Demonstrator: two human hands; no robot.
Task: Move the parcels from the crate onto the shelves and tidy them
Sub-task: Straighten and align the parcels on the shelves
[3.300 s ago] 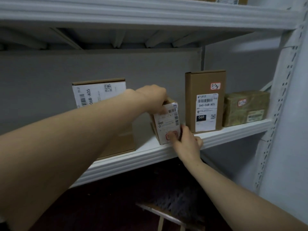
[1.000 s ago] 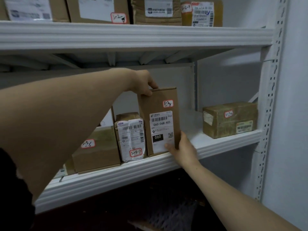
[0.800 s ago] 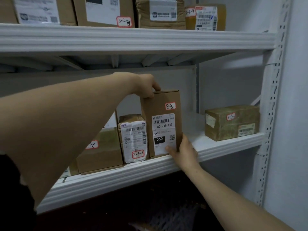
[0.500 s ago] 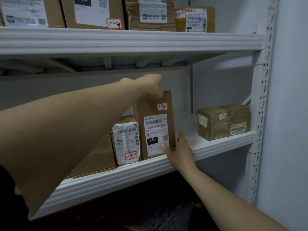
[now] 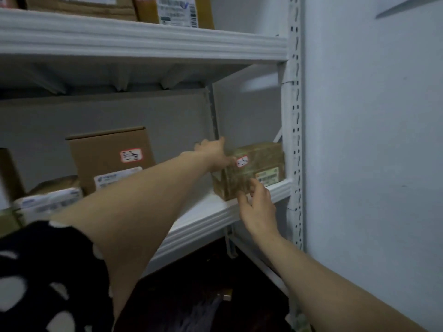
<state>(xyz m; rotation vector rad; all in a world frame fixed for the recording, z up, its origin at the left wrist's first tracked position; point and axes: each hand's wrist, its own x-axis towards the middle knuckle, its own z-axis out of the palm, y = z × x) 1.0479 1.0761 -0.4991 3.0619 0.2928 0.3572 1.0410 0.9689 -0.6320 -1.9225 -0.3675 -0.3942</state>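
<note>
Tidying is the step in hand, as I judge it: nothing is being carried, and both hands are on the taped parcel [image 5: 261, 161], which already sits on the middle shelf [image 5: 203, 219]. This squat brown box lies at the far right end of that shelf, just beside the white upright post [image 5: 295, 116], its red-bordered sticker [image 5: 242, 161] facing me. My left hand [image 5: 213, 154] has hold of its upper left corner, fingers laid over the top and thumb on the front face. My right hand [image 5: 260, 207] is loosely spread and grips nothing; its fingertips [image 5: 253, 186] touch the lower front of the parcel near the shelf lip. Blur hides how firmly either presses.

Further left, well apart from this parcel, stands an upright cardboard box [image 5: 110, 152] with a white-wrapped parcel [image 5: 48, 201] next to it; bare shelf lies between. More parcels [image 5: 177, 13] sit on the upper shelf [image 5: 143, 41]. The crate is out of view.

The next move, I reckon, calls for sliding the taped parcel leftward along the shelf to close that gap, keeping it flat and its sticker turned outward, the left hand drawing and the right steadying the front so it does not tip over the lip
</note>
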